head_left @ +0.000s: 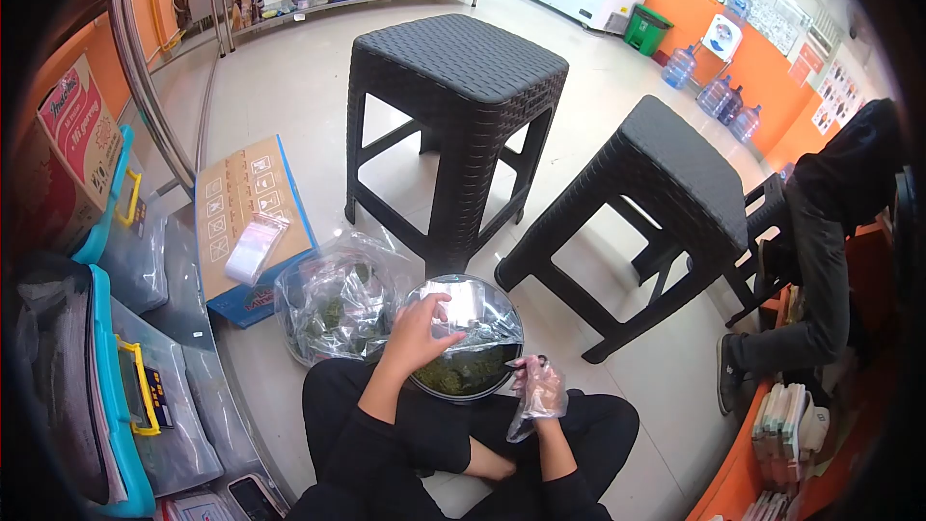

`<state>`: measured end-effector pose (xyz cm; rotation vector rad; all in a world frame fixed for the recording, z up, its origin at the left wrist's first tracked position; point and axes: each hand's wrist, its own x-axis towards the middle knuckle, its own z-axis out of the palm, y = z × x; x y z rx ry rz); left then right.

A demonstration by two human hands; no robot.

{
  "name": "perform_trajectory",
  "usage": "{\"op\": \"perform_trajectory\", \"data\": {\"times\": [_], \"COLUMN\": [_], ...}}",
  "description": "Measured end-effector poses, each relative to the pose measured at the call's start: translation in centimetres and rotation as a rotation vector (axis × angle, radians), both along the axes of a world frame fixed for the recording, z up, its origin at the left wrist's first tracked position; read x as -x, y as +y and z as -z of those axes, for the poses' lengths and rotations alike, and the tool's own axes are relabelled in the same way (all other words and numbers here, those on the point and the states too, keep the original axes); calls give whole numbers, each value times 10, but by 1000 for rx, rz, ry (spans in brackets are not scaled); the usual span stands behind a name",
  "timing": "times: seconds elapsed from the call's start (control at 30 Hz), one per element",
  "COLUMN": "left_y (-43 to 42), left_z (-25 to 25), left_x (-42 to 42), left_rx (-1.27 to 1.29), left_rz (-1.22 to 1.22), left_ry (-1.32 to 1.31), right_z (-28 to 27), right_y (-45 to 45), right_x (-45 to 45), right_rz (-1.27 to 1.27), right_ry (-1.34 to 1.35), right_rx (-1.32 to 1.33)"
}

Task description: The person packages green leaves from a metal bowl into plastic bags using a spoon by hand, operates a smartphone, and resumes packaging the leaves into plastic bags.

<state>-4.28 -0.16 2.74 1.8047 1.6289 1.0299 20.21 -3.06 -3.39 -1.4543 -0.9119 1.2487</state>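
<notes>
A round metal bowl [508, 389] of dark green, leafy-looking stuff rests at my crossed legs. Shiny clear plastic [494, 327] covers its far half. Over the bowl's left side is my bare left hand [417, 336], thumb and fingers apart, close to or touching that plastic. My right hand [541, 390], in a loose clear plastic glove, is at the bowl's right rim. Its fingers are closed around a small dark thing that I cannot make out. Left of the bowl lies a big clear plastic bag [333, 299] with more green stuff inside.
A pack of small clear bags [255, 249] lies on a cardboard box [241, 188]. Two black stools [459, 53] [680, 159] stand ahead. Plastic bins [145, 396] line the left. A person's leg [820, 280] and an orange shelf [748, 453] are at the right.
</notes>
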Motion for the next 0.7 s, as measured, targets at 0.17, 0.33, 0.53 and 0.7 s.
{"op": "perform_trajectory", "data": {"times": [0.17,0.33,0.53,0.7], "left_y": [-4,-9,-10,-10], "left_z": [3,5,10,17], "left_x": [1,-1,-11,-24], "left_rx": [-17,-53,-28,-2], "left_rz": [31,41,105,187], "left_ry": [123,293,297,251], "right_z": [-9,-22,-58,-82], "right_y": [2,6,9,11], "right_x": [-15,-31,-38,-28], "right_rz": [78,176,240,235], "right_ry": [206,217,212,197], "right_rx": [97,19,-106,-193]}}
